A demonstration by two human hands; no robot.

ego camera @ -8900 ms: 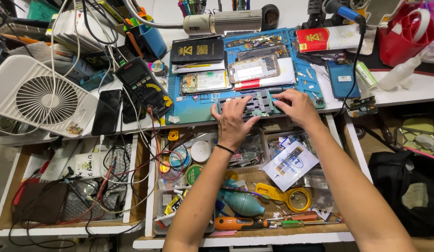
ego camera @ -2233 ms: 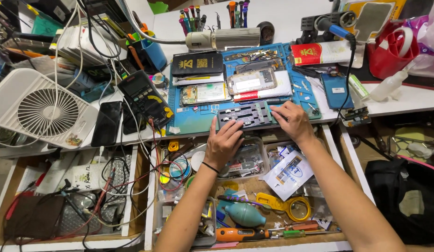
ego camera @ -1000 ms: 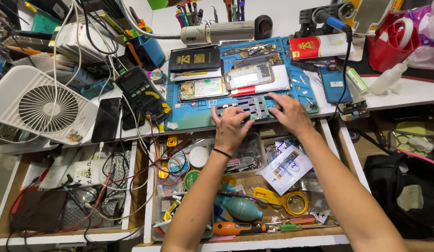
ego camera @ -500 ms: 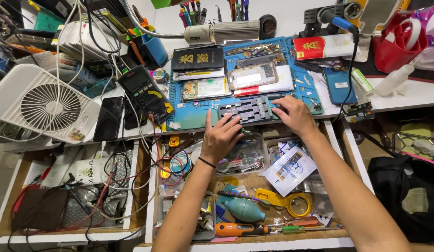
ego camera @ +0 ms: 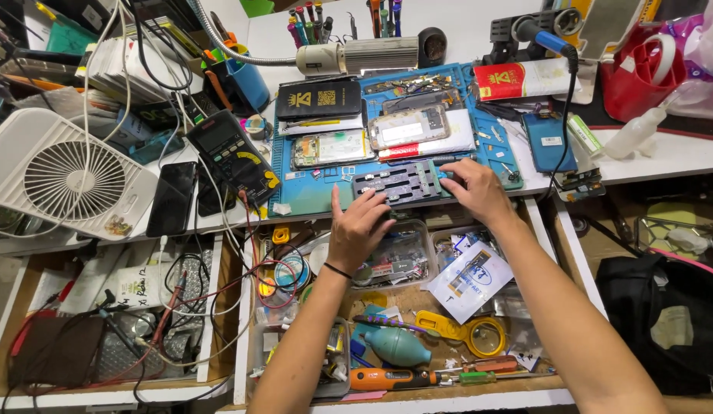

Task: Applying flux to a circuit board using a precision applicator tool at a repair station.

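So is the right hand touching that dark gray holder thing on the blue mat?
Touching. The head view shows the right hand with its fingers lying on the right end of the dark gray holder, with no gap showing between them.

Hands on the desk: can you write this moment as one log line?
left hand: on front edge of gray holder | right hand: on holder's right end | blue mat: under holder | drawer: open below
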